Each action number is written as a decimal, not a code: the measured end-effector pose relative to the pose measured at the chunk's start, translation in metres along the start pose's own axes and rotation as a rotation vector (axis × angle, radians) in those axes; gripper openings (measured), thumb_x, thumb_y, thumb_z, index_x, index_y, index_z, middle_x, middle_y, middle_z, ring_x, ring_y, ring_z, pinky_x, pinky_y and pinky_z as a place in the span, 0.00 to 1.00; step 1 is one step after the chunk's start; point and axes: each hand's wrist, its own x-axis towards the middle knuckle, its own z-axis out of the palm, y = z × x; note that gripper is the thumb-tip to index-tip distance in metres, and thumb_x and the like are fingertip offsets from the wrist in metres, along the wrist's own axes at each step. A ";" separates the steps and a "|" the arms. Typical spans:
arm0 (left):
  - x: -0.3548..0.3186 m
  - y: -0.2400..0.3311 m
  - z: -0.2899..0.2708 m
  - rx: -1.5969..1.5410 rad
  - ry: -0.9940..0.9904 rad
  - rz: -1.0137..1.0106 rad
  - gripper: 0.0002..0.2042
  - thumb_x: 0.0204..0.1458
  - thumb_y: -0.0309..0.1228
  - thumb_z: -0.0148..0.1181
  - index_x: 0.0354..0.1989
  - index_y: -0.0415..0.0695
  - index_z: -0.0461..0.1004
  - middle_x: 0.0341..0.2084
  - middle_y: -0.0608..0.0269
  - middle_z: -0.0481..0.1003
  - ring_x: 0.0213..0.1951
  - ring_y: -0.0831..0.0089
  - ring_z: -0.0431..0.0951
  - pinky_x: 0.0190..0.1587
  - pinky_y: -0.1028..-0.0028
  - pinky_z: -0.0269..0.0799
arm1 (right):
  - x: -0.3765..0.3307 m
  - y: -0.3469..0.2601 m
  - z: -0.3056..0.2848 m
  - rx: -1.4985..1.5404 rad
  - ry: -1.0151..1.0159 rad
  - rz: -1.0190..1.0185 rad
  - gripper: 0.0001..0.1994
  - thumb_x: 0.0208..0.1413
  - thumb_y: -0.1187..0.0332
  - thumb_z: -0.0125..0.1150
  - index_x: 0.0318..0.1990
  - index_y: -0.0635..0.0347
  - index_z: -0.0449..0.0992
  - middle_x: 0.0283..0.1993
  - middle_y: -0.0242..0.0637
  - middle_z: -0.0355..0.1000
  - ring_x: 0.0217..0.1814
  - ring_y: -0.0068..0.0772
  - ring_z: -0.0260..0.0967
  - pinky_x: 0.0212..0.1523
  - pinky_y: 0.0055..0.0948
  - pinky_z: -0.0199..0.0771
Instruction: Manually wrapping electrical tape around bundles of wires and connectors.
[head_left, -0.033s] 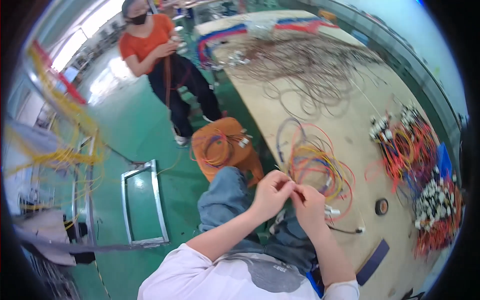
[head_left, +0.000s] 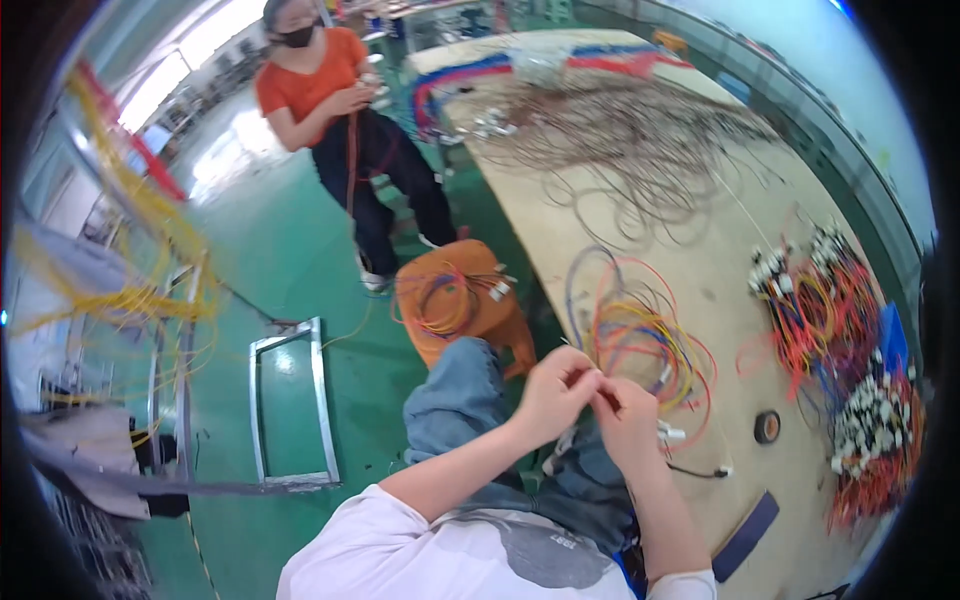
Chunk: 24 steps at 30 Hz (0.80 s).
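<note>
Both hands are meeting at centre frame, just above the lap. Left hand [head_left: 553, 393] is curling nearly closed, fingertips pinching a thin wire [head_left: 598, 374]; right hand [head_left: 627, 420] is closing on the same wire from the other side, fingertips touching the left's. The wire end is too small to make out in detail.

Handling, as I judge it: the wire is light, limp and thin, with smooth insulation that is likely slippery. It's best gripped close to the end with the fingertips; held further back, it will probably flop.

Just beyond the hands, a loose coil of wires [head_left: 640, 335] in yellow, red, blue and orange is lying on the pale wooden worktop [head_left: 700, 240]. It has white plastic plugs at some ends and looks prone to tangling.

Right of the hands, a small dark tape roll [head_left: 767, 427] is sitting flat. At the right edge, dense bundles of red and orange leads [head_left: 830, 330] with white connectors are piling up.

Left of the worktop, an orange stool [head_left: 455, 300] is carrying another coil. Further up, grey cables [head_left: 640, 130] are sprawling across the worktop.

At upper left, a person in an orange top [head_left: 320, 85] is standing on the green floor [head_left: 260, 260].
</note>
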 end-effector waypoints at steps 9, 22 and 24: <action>0.004 0.014 0.019 0.244 -0.443 0.561 0.08 0.34 0.21 0.58 0.24 0.41 0.67 0.23 0.58 0.68 0.29 0.58 0.70 0.29 0.65 0.65 | -0.010 0.000 -0.035 0.348 0.056 0.080 0.11 0.44 0.78 0.59 0.38 0.63 0.71 0.33 0.31 0.65 0.26 0.13 0.59 0.23 0.15 0.59; 0.015 0.007 0.007 0.972 -0.709 0.683 0.27 0.36 0.35 0.63 0.48 0.39 0.65 0.49 0.58 0.64 0.58 0.60 0.57 0.60 0.61 0.50 | -0.096 0.032 -0.062 -0.539 0.222 0.145 0.16 0.40 0.70 0.65 0.38 0.60 0.69 0.36 0.39 0.66 0.43 0.43 0.62 0.44 0.40 0.60; 0.022 0.006 0.001 1.055 -0.720 0.669 0.26 0.36 0.34 0.63 0.46 0.39 0.66 0.48 0.58 0.64 0.57 0.61 0.58 0.60 0.62 0.50 | -0.100 0.030 -0.062 -0.498 0.193 0.143 0.16 0.39 0.69 0.65 0.38 0.59 0.70 0.36 0.39 0.66 0.43 0.43 0.62 0.44 0.39 0.61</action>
